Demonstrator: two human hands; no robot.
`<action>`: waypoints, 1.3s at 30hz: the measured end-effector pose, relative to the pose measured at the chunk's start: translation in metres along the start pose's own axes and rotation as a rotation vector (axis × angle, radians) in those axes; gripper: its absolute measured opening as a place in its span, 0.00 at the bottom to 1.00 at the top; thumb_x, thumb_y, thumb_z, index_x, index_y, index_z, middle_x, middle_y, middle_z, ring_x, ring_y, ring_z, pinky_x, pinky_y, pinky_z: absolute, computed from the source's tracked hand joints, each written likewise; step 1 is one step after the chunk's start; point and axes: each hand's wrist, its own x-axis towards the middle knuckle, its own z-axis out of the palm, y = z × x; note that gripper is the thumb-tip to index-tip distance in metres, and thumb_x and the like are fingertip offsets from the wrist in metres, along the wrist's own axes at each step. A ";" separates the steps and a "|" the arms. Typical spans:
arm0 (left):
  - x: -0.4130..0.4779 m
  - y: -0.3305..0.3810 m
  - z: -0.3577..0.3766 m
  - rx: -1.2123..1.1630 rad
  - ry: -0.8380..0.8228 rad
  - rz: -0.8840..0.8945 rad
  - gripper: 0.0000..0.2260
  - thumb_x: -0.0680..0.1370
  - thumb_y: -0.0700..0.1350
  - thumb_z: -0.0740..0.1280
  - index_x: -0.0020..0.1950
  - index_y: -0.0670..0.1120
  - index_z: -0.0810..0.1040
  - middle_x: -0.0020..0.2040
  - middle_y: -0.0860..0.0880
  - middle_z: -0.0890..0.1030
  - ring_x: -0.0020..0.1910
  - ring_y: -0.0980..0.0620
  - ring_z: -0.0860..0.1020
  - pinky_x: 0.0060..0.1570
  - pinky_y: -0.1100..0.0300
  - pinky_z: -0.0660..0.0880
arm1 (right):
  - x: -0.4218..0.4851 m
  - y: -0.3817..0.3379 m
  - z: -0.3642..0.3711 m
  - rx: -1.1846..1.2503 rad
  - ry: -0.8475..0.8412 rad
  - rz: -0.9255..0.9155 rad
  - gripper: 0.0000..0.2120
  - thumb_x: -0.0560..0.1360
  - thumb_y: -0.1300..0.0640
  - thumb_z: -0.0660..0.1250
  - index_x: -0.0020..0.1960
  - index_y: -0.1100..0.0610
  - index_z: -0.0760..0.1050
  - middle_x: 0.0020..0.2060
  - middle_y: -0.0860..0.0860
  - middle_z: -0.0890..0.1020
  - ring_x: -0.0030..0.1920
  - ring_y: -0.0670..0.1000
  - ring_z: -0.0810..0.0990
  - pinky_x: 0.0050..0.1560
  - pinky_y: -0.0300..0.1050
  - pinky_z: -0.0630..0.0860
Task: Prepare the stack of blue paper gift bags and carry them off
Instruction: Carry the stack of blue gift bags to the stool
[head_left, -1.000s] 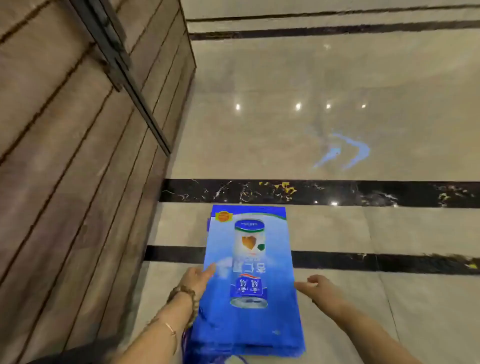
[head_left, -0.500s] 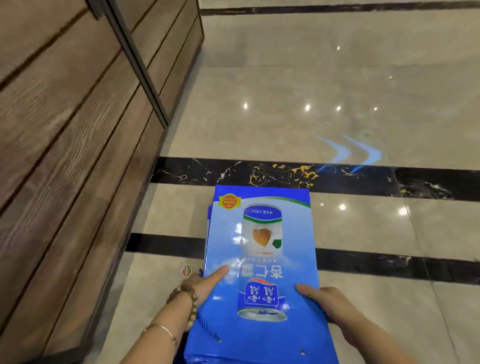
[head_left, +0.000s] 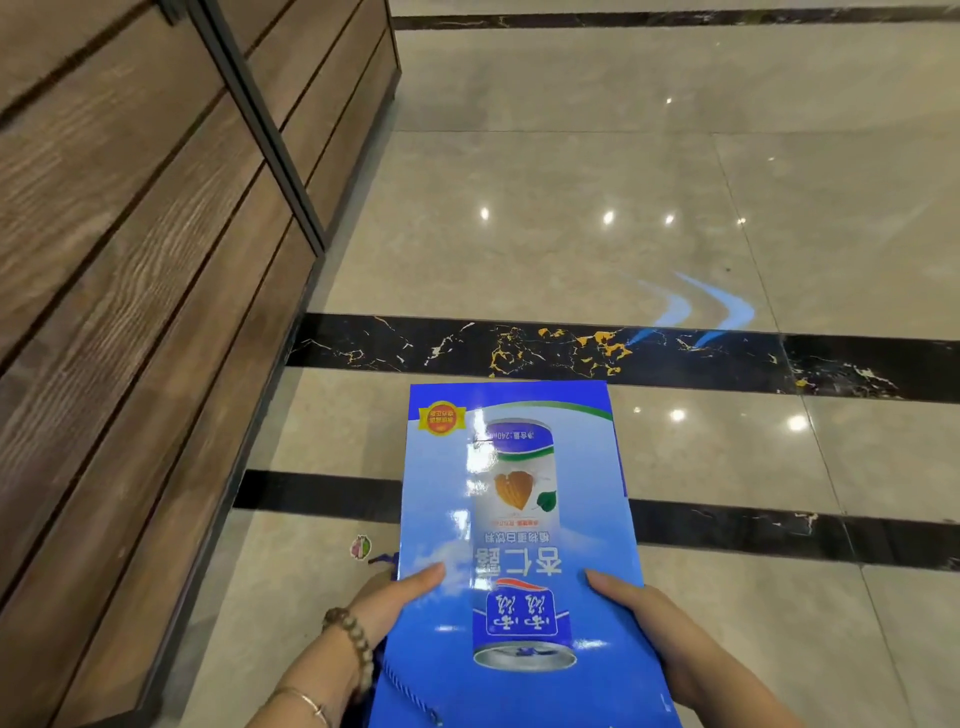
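A flat stack of blue paper gift bags (head_left: 519, 519), printed with an upside-down drink can, fills the lower middle of the view. My left hand (head_left: 384, 608), with a bead bracelet on the wrist, grips the stack's left edge, thumb lying on top. My right hand (head_left: 654, 623) grips the right edge the same way. The fingers of both hands are hidden under the stack. A blue rope handle (head_left: 410, 691) hangs out near my left wrist. The stack's far end points away from me over the floor.
A wood-panelled wall (head_left: 130, 312) with a dark metal post runs along the left, close to the bags. The polished marble floor has black bands (head_left: 519, 348) across it. A small round sticker (head_left: 360, 546) lies on the floor left of the stack.
My hands went from hovering beside the stack to gripping its two side edges. The stack has come closer and looms larger in view.
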 end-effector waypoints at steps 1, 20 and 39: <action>-0.003 -0.004 0.002 -0.002 0.018 0.025 0.33 0.55 0.52 0.82 0.55 0.39 0.79 0.46 0.41 0.84 0.46 0.42 0.83 0.50 0.48 0.78 | -0.002 0.002 0.000 0.006 0.004 -0.016 0.21 0.70 0.53 0.70 0.59 0.62 0.75 0.51 0.63 0.82 0.52 0.64 0.81 0.54 0.57 0.77; -0.630 0.296 0.086 0.130 -0.124 0.383 0.07 0.73 0.32 0.67 0.47 0.42 0.79 0.35 0.48 0.84 0.31 0.52 0.82 0.30 0.61 0.78 | -0.655 -0.160 0.142 0.198 0.323 -0.398 0.05 0.73 0.62 0.66 0.48 0.60 0.78 0.33 0.54 0.85 0.30 0.52 0.83 0.25 0.41 0.78; -0.907 0.240 0.256 0.817 -0.978 0.449 0.10 0.69 0.38 0.72 0.49 0.45 0.80 0.45 0.44 0.84 0.38 0.49 0.83 0.40 0.54 0.81 | -0.998 0.073 0.180 0.914 0.951 -0.727 0.08 0.73 0.59 0.67 0.51 0.58 0.79 0.40 0.54 0.85 0.35 0.53 0.84 0.35 0.46 0.81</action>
